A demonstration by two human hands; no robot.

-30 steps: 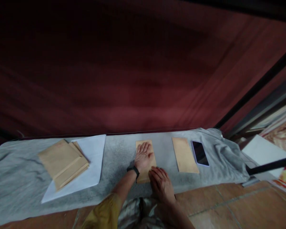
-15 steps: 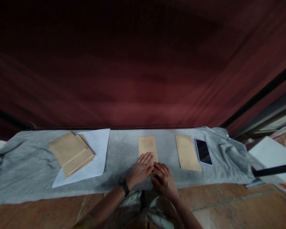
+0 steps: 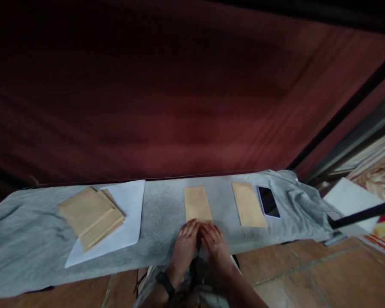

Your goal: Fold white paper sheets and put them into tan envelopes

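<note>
A brown paper envelope [image 3: 197, 203] lies lengthwise on the grey cloth [image 3: 162, 214] in front of me, with a faint reddish mark near its far right corner. My left hand [image 3: 185, 244] and my right hand [image 3: 215, 244] are side by side at its near end. Their fingers are close together and bent over the paper, closed on that end. The thumbs and the near edge are mostly hidden between the hands. A dark band circles my left wrist. To the right lies a second brown envelope [image 3: 249, 205], apart from my hands.
At the left, several brown envelopes [image 3: 93, 214] are stacked partly on white paper [image 3: 133, 214]. A phone [image 3: 269, 202] with a pale purple edge lies beyond the right envelope. A dark red surface [image 3: 192, 119] rises behind the cloth. Dark bars and a white board [image 3: 351, 203] are at the right.
My left hand has slid back from the envelope's middle to its near end. My right hand has turned to lie beside it. The camera view has tilted slightly.
</note>
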